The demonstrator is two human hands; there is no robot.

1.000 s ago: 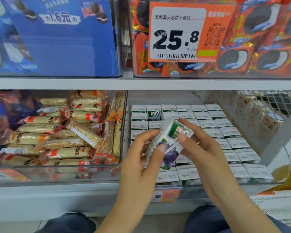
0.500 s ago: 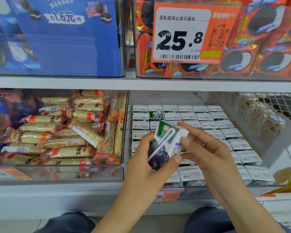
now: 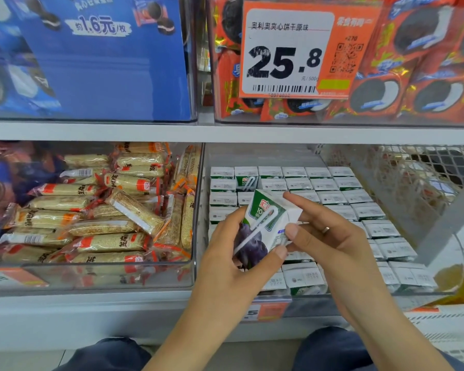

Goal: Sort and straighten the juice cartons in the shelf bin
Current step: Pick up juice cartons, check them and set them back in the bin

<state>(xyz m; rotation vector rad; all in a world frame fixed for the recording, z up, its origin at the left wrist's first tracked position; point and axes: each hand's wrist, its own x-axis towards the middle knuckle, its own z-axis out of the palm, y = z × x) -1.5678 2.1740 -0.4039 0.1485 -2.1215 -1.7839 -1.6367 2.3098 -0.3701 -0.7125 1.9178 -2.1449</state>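
Note:
A small white and green juice carton (image 3: 263, 226) with a dark fruit picture and a white straw on its face hangs tilted above the bin. My left hand (image 3: 231, 253) grips its lower left side, thumb across the bottom. My right hand (image 3: 324, 236) pinches its right edge with thumb and fingers. Below them a clear shelf bin (image 3: 458, 253) holds several rows of upright cartons (image 3: 330, 195), white tops showing. One carton (image 3: 245, 180) near the back left shows its green face and straw.
A clear bin of wrapped sesame snack bars (image 3: 118, 220) stands to the left. The shelf above carries blue and red cookie packs behind an orange price tag (image 3: 300, 52). A white mesh divider (image 3: 418, 178) borders the right. My knees show at the bottom.
The held carton has turned in my hands from tilted with its top toward me to showing its front face with the straw. Both hands stayed above the bin's front rows.

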